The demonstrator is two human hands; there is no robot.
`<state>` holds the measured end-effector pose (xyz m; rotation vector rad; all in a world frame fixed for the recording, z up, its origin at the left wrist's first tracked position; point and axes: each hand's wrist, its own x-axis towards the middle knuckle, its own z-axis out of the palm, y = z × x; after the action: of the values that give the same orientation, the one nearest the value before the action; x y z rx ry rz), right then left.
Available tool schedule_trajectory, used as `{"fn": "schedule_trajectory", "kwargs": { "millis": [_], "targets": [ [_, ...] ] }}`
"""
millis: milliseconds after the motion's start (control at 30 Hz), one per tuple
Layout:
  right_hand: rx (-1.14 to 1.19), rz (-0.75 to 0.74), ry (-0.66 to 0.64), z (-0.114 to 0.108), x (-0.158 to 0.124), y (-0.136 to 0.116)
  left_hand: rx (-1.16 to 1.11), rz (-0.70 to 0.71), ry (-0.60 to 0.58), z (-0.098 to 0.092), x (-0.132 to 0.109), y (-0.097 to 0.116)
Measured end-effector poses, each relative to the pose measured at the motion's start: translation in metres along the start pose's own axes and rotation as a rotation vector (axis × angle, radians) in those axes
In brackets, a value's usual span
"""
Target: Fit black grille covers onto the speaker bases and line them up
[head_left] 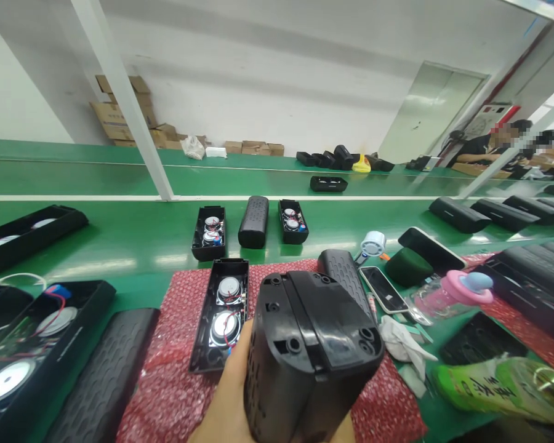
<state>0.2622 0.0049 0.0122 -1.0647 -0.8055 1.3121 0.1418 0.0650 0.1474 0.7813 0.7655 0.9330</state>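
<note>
Close to the camera, a black plastic speaker housing (321, 344) is held up with its end face, full of screw holes, towards me. My left hand (228, 397) is closed around its left side, the fingertips hidden behind it. Only a sliver of my right hand (346, 432) shows at the lower right of the housing, against it; its fingers are hidden. Behind, on red bubble wrap (166, 351), lies an open speaker shell (226, 311) with two round drivers and red wires. A textured black cover (344, 271) lies partly hidden behind the housing.
Left are more open shells (50, 344) and a textured cover (106, 369). Several speaker parts (253, 221) stand on the green bench ahead. To the right lie a phone (384, 289), pink bottle (452, 292), white cloth (404, 341) and green bottle (493, 387). A person (489, 144) sits far right.
</note>
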Motion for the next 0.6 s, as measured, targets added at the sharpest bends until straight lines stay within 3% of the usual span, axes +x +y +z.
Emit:
{"fn": "schedule_trajectory", "kwargs": {
  "millis": [100,200,300,367,500,600],
  "targets": [
    [0.04,-0.048,-0.055,0.006,0.011,-0.012,0.107,0.181,-0.057,-0.014,0.009,-0.02],
    [0.075,-0.114,-0.083,0.011,0.025,-0.039,0.163,0.293,0.025,-0.027,0.019,-0.039],
    [0.027,-0.103,-0.047,0.013,0.036,-0.067,0.338,0.337,0.144,-0.03,0.024,-0.047],
    [0.0,-0.092,-0.049,0.014,0.039,-0.077,0.473,0.336,0.146,-0.029,0.024,-0.046],
    [-0.001,-0.098,-0.061,0.019,0.038,-0.078,0.611,0.283,0.09,-0.025,0.016,-0.044],
    [-0.072,-0.163,-0.039,0.021,0.03,-0.077,0.656,0.313,0.142,-0.027,0.005,-0.046]
  ]
}}
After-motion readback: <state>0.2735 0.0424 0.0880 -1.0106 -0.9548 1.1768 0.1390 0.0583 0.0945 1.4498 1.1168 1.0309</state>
